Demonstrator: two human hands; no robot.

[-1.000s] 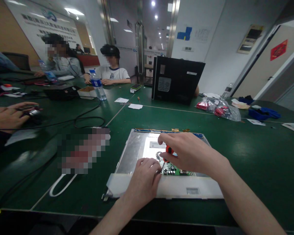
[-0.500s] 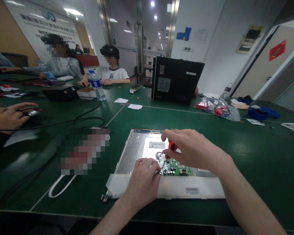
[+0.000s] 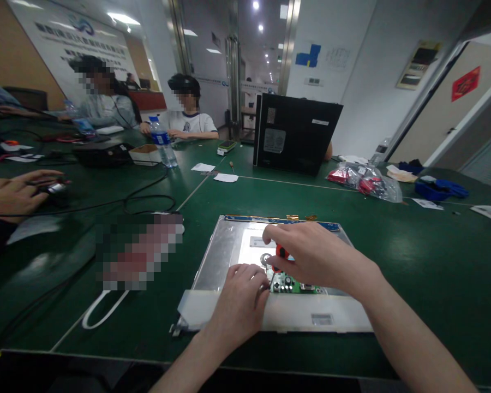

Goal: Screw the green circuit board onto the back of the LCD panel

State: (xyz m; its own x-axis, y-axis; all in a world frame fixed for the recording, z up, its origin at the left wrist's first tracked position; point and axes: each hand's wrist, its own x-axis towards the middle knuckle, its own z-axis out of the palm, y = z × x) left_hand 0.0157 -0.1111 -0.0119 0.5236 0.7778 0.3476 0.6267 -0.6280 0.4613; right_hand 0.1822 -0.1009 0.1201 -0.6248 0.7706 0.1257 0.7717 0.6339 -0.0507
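Note:
A flat display panel [image 3: 216,256] lies back side up on the green table, with a green circuit board [image 3: 297,286] fixed to its middle. My right hand [image 3: 311,248] is closed around a screwdriver with a red and black handle [image 3: 281,251]. Its thin shaft slants down to the board's left edge. By the tip, my left hand [image 3: 243,295] rests on the panel with its fingers bent together; what they pinch, if anything, is hidden. A whitish strip [image 3: 286,311] runs along the panel's near side.
A black computer case [image 3: 297,134] stands behind the panel. Left lie a blurred pinkish item with a white loop [image 3: 102,316], black cables [image 3: 147,202] and a co-worker's hand [image 3: 16,194]. A water bottle [image 3: 162,143] and a bag of red items [image 3: 364,180] stand farther back.
My right hand has shifted slightly left and lower with the screwdriver, uncovering more of the panel's far edge. My left hand stays nearly in place.

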